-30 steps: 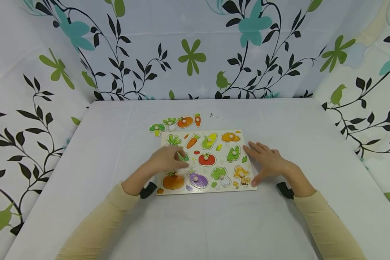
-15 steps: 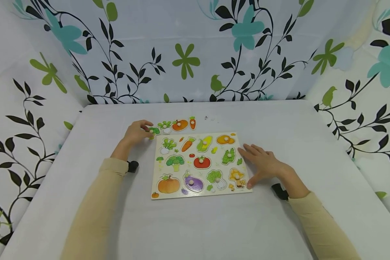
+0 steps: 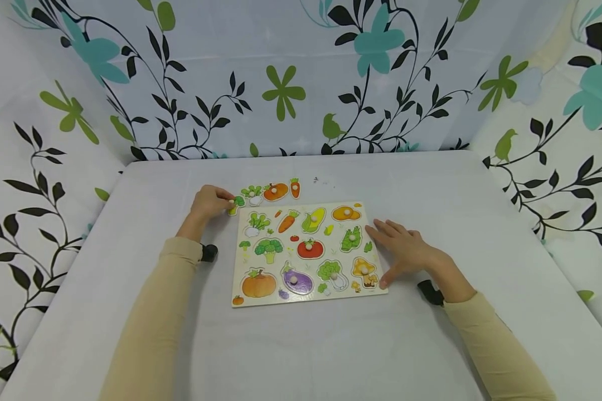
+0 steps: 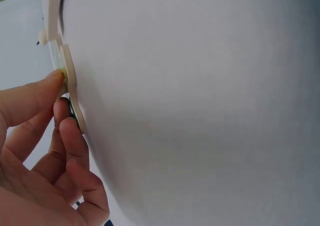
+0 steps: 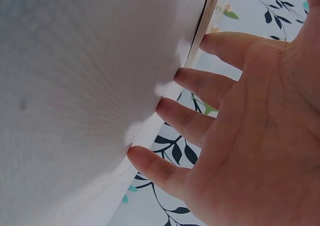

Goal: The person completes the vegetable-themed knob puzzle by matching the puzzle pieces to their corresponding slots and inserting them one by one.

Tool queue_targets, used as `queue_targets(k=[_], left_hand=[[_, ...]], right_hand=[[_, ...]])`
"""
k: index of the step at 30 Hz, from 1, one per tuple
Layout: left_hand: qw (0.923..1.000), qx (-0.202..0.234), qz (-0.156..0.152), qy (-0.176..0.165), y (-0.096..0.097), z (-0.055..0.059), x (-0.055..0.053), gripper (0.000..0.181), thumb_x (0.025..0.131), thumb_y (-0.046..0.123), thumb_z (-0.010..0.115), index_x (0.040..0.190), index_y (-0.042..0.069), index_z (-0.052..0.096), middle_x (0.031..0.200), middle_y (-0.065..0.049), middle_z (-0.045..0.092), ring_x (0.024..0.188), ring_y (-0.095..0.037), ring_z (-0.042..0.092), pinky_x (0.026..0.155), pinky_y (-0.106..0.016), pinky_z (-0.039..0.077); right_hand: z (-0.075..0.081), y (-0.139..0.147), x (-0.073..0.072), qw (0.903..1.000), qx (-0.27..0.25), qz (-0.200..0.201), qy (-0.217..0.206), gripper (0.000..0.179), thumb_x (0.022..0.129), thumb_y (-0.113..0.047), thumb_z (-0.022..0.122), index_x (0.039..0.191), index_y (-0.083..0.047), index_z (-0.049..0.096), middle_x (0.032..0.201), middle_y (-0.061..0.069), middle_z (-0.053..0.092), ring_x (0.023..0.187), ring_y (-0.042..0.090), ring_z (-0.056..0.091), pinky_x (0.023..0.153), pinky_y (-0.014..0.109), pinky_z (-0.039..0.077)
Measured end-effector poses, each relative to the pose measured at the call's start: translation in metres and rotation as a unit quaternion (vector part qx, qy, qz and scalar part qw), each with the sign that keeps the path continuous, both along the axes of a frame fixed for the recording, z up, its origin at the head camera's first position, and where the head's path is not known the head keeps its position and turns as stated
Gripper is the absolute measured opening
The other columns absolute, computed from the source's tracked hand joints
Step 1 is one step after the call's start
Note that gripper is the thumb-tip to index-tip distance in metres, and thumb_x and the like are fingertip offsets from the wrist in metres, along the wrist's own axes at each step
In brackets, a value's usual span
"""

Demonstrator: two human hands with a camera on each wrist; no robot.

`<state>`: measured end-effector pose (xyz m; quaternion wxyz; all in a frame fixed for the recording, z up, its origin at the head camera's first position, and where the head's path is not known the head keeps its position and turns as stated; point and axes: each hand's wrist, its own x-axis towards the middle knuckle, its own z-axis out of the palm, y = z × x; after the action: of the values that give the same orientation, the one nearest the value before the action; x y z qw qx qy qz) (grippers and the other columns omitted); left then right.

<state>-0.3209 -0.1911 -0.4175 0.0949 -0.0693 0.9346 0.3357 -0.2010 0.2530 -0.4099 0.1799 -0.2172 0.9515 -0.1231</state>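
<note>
My left hand [image 3: 210, 201] pinches the loose broccoli puzzle piece [image 3: 237, 204] just beyond the board's far left corner. In the left wrist view, thumb and fingertips meet at the broccoli piece [image 4: 71, 81], which stands close to the white tabletop. The wooden vegetable puzzle board [image 3: 276, 301] lies flat in front of me. My right hand [image 3: 406, 248] is spread, fingers straight, along the board's right edge. Seen from the right wrist, the thumb touches the board's side [image 5: 202, 34] while other fingertips rest on the cloth. A printed broccoli [image 3: 268, 249] without a knob shows on the board.
Beyond the board lie a loose turnip piece [image 3: 253, 195], a pumpkin piece [image 3: 276, 191] and a carrot piece [image 3: 295, 188]. Knobbed pieces such as the tomato [image 3: 310, 250] and eggplant [image 3: 298, 282] sit in the board. Patterned cloth [image 3: 200, 83] hangs behind the table.
My left hand has moved from over the board to its far left, uncovering the printed broccoli, and has taken hold of the broccoli piece, now slightly tilted. The right hand stays at the board's edge.
</note>
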Motion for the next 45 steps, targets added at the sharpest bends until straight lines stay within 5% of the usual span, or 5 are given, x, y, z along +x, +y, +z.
queue_targets(k=[12,24,35,45], left_hand=[[0.9984,-0.047,-0.026,0.017,-0.008,0.021,0.014,0.028,0.094,0.017,0.062,0.117,0.003,0.068,0.119,-0.019,0.064,0.1,-0.03,0.055,0.082,-0.039,0.045],[0.9948,-0.045,-0.067,0.061,0.02,0.041,0.058,0.022,0.091,0.017,0.066,0.107,0.003,0.073,0.1,-0.014,0.066,0.083,-0.025,0.055,0.063,-0.028,0.041],[0.9934,-0.044,-0.089,0.057,0.066,0.036,0.094,0.015,0.09,0.015,0.068,0.1,0.006,0.074,0.091,-0.01,0.068,0.081,-0.022,0.058,0.063,-0.027,0.042],[0.9911,-0.051,-0.115,0.041,0.08,0.019,0.106,0.013,0.087,0.014,0.071,0.095,0.006,0.076,0.082,-0.006,0.069,0.072,-0.017,0.058,0.059,-0.024,0.041]], right_hand=[[-0.002,0.001,0.0,1.0,0.004,-0.001,0.001,0.128,0.055,-0.055,0.09,0.155,-0.01,0.025,0.162,0.02,0.015,0.147,0.045,0.011,0.105,0.074,0.021],[0.0,0.001,-0.001,1.0,0.003,0.003,0.003,0.127,0.055,-0.055,0.09,0.155,-0.009,0.026,0.162,0.021,0.017,0.147,0.046,0.012,0.104,0.074,0.022],[-0.002,0.002,0.001,1.0,0.002,-0.001,0.001,0.127,0.055,-0.055,0.09,0.155,-0.009,0.027,0.162,0.021,0.017,0.147,0.046,0.012,0.104,0.073,0.023],[-0.001,0.001,0.001,1.0,-0.002,0.0,0.003,0.126,0.055,-0.054,0.09,0.154,-0.008,0.027,0.161,0.021,0.018,0.147,0.046,0.012,0.104,0.073,0.023]])
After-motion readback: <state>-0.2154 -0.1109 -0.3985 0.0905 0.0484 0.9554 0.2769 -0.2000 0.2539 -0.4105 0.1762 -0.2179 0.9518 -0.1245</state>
